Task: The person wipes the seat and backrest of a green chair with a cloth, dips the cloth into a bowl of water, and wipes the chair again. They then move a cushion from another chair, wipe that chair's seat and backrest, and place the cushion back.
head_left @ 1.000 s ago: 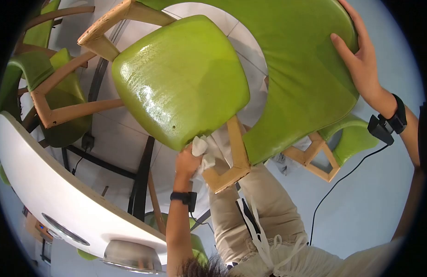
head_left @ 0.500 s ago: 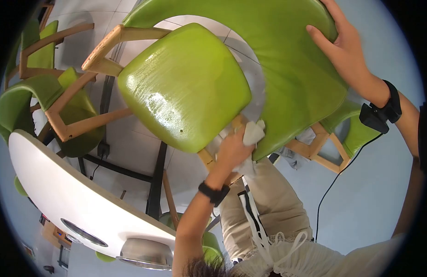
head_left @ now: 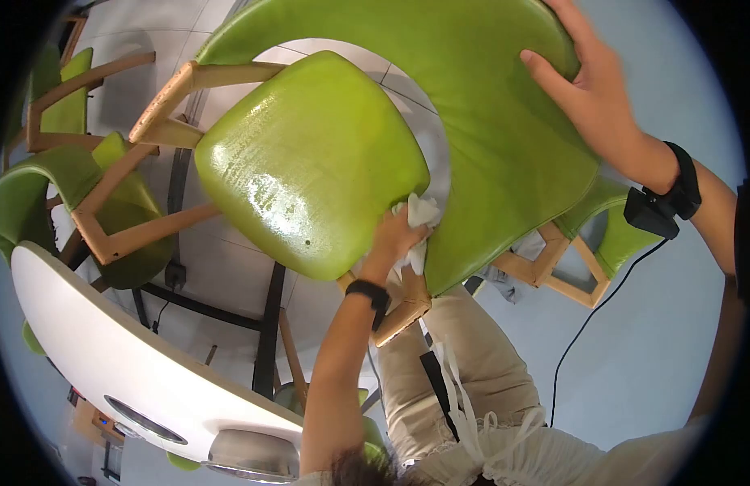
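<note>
A green chair with a wooden frame fills the upper middle; its padded seat (head_left: 310, 162) has wet, shiny streaks and its curved green backrest (head_left: 504, 138) lies to the right. My left hand (head_left: 395, 239) is closed on a crumpled white cloth (head_left: 421, 223) at the seat's lower right edge, beside the backrest. Above the wooden armrest (head_left: 407, 312), part of the cloth hangs down. At the upper right, my right hand (head_left: 594, 93) rests on the backrest's outer edge, thumb and fingers spread around it.
At the lower left stands a white table (head_left: 132, 348) with a metal bowl (head_left: 253, 452) near its edge. More green chairs (head_left: 128, 211) stand at the left, and another chair (head_left: 618, 235) is at the right. A black cable (head_left: 581, 328) hangs from the right wrist device.
My left hand has moved up along the seat edge with the cloth. The chair and my right hand appear shifted slightly left in view.
</note>
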`<state>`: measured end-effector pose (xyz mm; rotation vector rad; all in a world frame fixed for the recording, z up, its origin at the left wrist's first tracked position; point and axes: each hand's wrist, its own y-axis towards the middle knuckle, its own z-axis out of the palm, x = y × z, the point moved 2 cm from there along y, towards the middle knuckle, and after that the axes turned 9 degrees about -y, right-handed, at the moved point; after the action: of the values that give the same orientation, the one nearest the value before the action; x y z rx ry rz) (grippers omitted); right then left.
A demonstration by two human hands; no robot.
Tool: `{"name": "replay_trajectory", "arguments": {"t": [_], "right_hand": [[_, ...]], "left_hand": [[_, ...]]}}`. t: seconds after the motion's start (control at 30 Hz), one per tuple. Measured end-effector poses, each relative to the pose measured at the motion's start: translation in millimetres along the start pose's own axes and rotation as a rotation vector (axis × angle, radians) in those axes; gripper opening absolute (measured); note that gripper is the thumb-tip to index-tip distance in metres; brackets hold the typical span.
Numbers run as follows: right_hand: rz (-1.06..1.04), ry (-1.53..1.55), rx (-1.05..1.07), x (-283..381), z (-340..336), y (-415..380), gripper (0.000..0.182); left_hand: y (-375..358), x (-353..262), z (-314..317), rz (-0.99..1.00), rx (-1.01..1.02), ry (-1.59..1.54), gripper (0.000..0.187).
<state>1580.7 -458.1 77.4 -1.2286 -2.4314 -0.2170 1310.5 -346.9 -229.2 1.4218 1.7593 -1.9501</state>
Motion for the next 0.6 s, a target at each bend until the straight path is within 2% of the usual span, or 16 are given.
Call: {"name": "replay_trajectory", "arguments": {"t": [0.07, 0.17, 0.3, 0.37, 0.47, 0.6], "right_hand": [[0.054, 0.085, 0.014, 1, 0, 1, 0.064], [0.103, 0.108, 0.022, 3, 1, 2, 0.064], [0.173, 0.036, 0.058, 26, -9, 2, 0.063], [0.138, 0.036, 0.038, 9, -2, 0, 0.063], [0.124, -0.005, -0.006, 14, 2, -2, 0.063], [0.059, 0.030, 0.011, 1, 3, -2, 0.063]], "left_hand": [[-38, -10, -10, 0.059, -0.013, -0.093, 0.083], [-109, -45, -46, 0.105, 0.118, -0.319, 0.084], [-175, -57, -65, 0.213, 0.172, -0.219, 0.081], [-183, -54, -67, 0.235, 0.188, -0.245, 0.080], [-169, -27, -60, 0.022, 0.276, -0.448, 0.077], [-123, -1, -36, 0.280, 0.140, -0.239, 0.071]]}}
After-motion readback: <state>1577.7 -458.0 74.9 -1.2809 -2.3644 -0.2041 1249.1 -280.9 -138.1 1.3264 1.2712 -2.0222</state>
